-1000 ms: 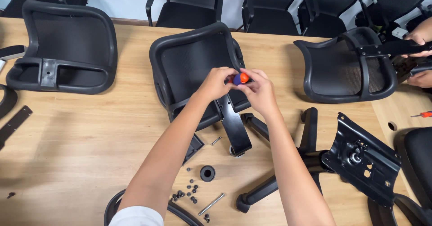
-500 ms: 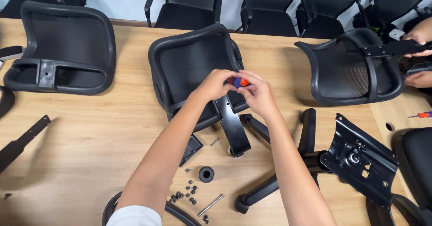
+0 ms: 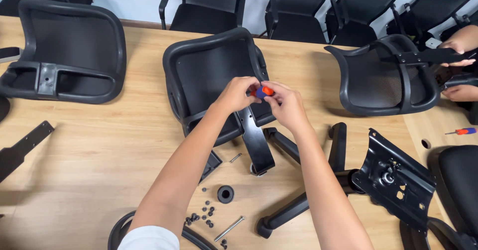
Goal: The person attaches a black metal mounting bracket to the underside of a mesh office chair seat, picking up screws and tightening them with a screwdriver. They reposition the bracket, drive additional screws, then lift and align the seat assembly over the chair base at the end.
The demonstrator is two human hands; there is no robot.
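Observation:
Both my hands meet over a black mesh chair backrest [image 3: 209, 75] lying on the wooden table [image 3: 99, 150]. My left hand [image 3: 238, 93] and my right hand [image 3: 285, 104] together grip a screwdriver with a red and blue handle [image 3: 264, 91], held upright above the black support bar [image 3: 255, 135] that runs from the backrest toward me. The screwdriver's shaft and tip are hidden by my fingers.
Loose screws [image 3: 204, 214], a black round bushing [image 3: 225, 194] and a metal bolt [image 3: 229, 228] lie near me. A chair base leg [image 3: 298, 205] and seat plate [image 3: 398, 175] lie right. Another backrest [image 3: 64, 51] sits left. A second person's hands [image 3: 458, 46] hold a third backrest [image 3: 383, 75]; another screwdriver [image 3: 461, 131] is beside it.
My hands and the screwdriver stay in nearly the same spot over the backrest, with only small finger shifts. The view has drifted slightly.

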